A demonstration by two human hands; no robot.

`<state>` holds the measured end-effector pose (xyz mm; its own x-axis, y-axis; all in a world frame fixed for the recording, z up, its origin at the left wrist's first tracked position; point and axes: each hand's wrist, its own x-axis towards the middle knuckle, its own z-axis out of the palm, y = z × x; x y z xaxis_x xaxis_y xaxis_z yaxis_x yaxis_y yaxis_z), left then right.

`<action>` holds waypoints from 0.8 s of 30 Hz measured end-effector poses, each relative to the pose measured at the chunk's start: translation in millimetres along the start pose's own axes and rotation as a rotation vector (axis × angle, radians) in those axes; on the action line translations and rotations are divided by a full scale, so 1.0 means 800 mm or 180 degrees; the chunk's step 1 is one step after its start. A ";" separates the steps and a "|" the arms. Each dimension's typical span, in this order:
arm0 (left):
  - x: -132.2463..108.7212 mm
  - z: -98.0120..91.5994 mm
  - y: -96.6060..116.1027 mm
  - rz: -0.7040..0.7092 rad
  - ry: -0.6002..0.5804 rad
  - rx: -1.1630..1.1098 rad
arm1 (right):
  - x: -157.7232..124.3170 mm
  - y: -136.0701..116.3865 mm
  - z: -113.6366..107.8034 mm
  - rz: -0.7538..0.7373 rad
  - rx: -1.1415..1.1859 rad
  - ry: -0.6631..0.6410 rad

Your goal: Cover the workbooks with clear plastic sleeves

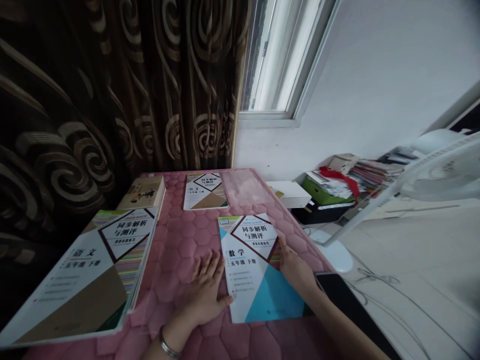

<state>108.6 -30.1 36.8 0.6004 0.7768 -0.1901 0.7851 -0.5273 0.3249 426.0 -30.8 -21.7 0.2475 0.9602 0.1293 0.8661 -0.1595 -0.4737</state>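
Note:
A workbook (258, 270) with a white and blue cover lies flat on a pink quilted tabletop (180, 240). My left hand (208, 290), palm down with fingers spread, rests along the book's left side; its thumb reaches the lower left edge. On the opposite side, my right hand (296, 265) lies at the book's right edge, fingers stretched forward and resting on the cover's margin. The undersides of its fingers are hidden. A metal bracelet (167, 345) circles my left wrist.
Stacked workbooks (90, 270) lie at the left, before a tan book pile (144, 192). Farther back is a smaller workbook (205, 192) beside a translucent sheet (245, 187). A black flat object (348, 305) sits by my right forearm. A white fan (375, 210) stands at the right.

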 end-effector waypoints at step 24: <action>0.005 0.010 0.024 0.0075 0.0408 0.0069 | -0.012 -0.052 -0.034 0.0149 -0.1380 0.0092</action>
<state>127.2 -39.6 34.5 0.5953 0.8011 -0.0622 0.7751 -0.5521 0.3075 399.3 -39.6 20.6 0.2974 0.9438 0.1438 0.9544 -0.2900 -0.0709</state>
